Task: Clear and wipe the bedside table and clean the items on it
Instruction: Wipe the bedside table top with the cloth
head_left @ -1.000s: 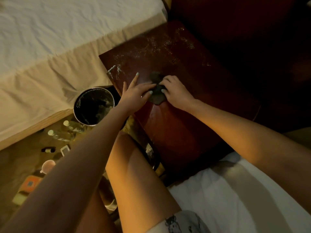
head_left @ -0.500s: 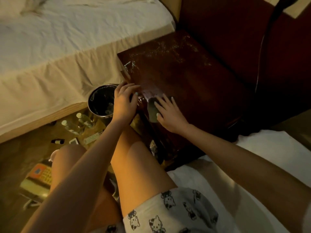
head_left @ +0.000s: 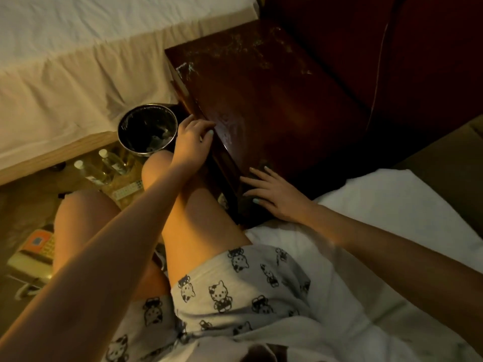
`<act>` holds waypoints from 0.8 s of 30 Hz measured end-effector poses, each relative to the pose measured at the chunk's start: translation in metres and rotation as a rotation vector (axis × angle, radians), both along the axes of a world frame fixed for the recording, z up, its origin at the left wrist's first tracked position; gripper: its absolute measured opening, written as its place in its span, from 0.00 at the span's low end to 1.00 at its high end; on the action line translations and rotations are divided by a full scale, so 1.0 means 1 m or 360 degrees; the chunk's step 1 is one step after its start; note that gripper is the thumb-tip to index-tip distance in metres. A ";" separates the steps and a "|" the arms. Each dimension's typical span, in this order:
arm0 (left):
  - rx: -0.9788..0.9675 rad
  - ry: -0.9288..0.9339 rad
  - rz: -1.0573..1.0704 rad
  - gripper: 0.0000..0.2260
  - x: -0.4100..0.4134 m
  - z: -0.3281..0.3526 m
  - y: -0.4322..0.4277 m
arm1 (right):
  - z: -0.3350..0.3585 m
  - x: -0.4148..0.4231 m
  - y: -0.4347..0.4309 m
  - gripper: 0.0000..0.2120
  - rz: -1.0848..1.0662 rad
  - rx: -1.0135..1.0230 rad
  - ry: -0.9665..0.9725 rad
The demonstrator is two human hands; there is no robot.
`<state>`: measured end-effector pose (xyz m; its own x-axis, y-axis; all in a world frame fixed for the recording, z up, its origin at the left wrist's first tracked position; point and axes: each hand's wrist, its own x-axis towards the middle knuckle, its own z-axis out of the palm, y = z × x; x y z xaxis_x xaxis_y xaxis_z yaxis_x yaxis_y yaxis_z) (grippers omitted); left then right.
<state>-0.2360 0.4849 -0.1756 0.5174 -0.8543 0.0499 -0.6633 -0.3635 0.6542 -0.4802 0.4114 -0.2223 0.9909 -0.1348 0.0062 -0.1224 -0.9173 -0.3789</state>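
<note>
Head view: debris swept over the edge of the bedside table point(head_left: 274, 100) could miss the lined waste bin point(head_left: 122, 145) below and land on the knee or floor, and the white residue point(head_left: 235, 45) at the far side is not yet wiped. The left hand point(head_left: 192, 138) rests loosely curled fingers on the table's left edge and holds nothing. The right hand point(head_left: 274, 195) lies flat on the near corner with fingers spread; whether a cloth lies beneath cannot be told.

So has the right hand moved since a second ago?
Yes, the right hand slid from the middle to the near corner of the bedside table.
</note>
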 end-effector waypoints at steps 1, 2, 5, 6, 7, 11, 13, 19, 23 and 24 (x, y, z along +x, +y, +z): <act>0.0007 -0.0003 -0.0022 0.15 -0.002 -0.001 0.000 | -0.001 -0.004 0.000 0.18 0.0007 0.0052 -0.0006; 0.0012 -0.0009 -0.0047 0.15 -0.005 -0.002 -0.001 | -0.001 -0.007 -0.002 0.18 -0.0013 0.0102 -0.0002; 0.0031 -0.0003 -0.0158 0.15 -0.018 -0.006 -0.006 | 0.004 -0.015 -0.018 0.20 -0.0249 0.0157 -0.0029; 0.0050 -0.0001 -0.0205 0.15 -0.025 -0.008 -0.008 | 0.006 -0.018 -0.027 0.20 -0.0351 0.0137 -0.0023; 0.0080 0.0005 -0.0259 0.15 -0.034 -0.009 -0.010 | 0.008 -0.022 -0.038 0.21 -0.0447 0.0100 0.0012; 0.0149 0.0062 -0.0477 0.15 -0.070 -0.010 -0.022 | 0.023 -0.023 -0.083 0.24 -0.0670 0.0018 0.0348; 0.0132 0.0048 -0.0540 0.16 -0.084 -0.011 -0.030 | 0.031 -0.024 -0.086 0.29 -0.0727 0.0040 0.0370; 0.0064 0.0111 -0.0614 0.21 -0.120 -0.026 -0.068 | 0.017 -0.025 -0.031 0.24 -0.1367 0.0186 0.0028; 0.0402 -0.0439 -0.0990 0.24 -0.130 -0.041 -0.092 | 0.001 -0.029 -0.035 0.25 -0.1453 0.0076 0.0066; 0.0462 -0.0572 -0.1014 0.25 -0.131 -0.044 -0.094 | 0.001 -0.032 -0.040 0.25 -0.1454 0.0049 0.0086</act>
